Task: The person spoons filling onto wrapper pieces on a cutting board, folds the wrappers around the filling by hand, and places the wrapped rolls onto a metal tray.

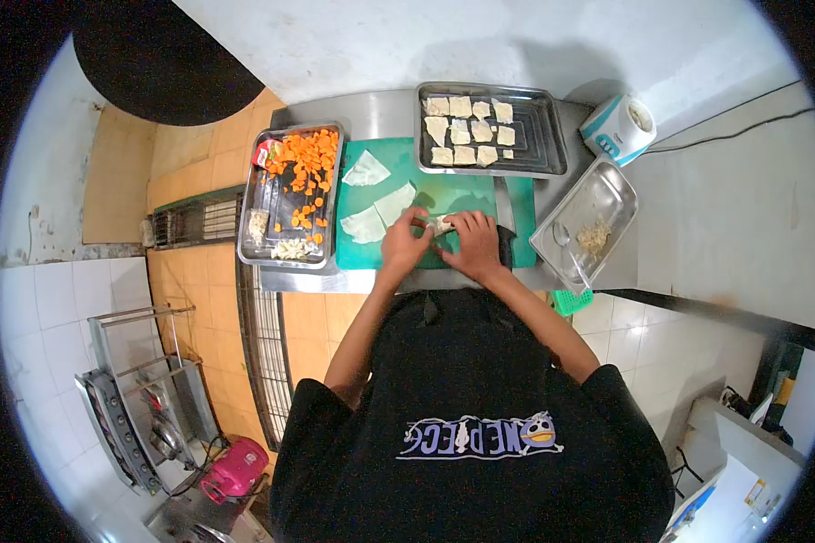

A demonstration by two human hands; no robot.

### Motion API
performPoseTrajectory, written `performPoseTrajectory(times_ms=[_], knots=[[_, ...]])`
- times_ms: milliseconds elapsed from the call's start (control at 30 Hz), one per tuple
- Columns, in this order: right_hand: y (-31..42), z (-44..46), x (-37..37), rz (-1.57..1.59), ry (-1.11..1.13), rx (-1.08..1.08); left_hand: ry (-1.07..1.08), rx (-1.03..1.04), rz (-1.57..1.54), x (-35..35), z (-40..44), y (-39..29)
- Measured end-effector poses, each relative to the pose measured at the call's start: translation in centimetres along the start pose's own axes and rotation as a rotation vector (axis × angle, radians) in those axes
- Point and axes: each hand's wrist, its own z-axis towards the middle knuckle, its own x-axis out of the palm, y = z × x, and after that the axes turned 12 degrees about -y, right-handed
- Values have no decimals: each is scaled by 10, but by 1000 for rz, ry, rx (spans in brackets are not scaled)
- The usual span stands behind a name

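My left hand (405,241) and my right hand (473,242) meet over a green cutting board (362,256), fingers closed around a small pale wrapper (441,224). Its inside is mostly hidden by the fingers. Cut sheets of thin white wrapper (367,169) lie on the board to the left of my hands. Just right of my right hand rests a knife (504,206), blade pointing away and dark handle toward me. Beyond the board, a metal tray (541,131) holds rows of flat, pale wrapped pieces (460,131).
A left-hand tray (244,222) holds cut carrots (310,154), a red packet (267,154) and pale chopped pieces (290,249). At right, a steel pan (618,185) contains crumbly filling (594,237) and a spoon (561,235). Behind it stands a white-and-teal appliance (618,129) near the wall.
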Motion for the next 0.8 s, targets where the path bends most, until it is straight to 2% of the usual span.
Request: performPoseTrajectory(times_ms=[33, 100, 233, 300, 400, 533, 567, 700, 800], knots=[[0, -2, -2, -13, -7, 5, -3, 0, 0, -4, -1, -2], [-4, -9, -4, -23, -11, 5, -94, 163, 272, -11, -4, -4], [-14, -17, -5, -6, -18, 31, -54, 220, 227, -21, 3, -14], [-15, -17, -4, 2, -14, 40, -1, 358, 353, -17, 5, -18], [-13, -16, -4, -2, 19, 41, 10, 415, 359, -6, 7, -10], [-10, -10, -5, -19, 5, -73, 61, 413, 358, -4, 8, -4], [-10, -9, -4, -25, -18, -130, 35, 444, 344, -4, 7, -2], [-12, -1, -3, -19, 17, -134, -84, 507, 317, -1, 3, 3], [-19, 1, 2, 25, 26, -163, -91, 528, 293, 1, 3, 6]])
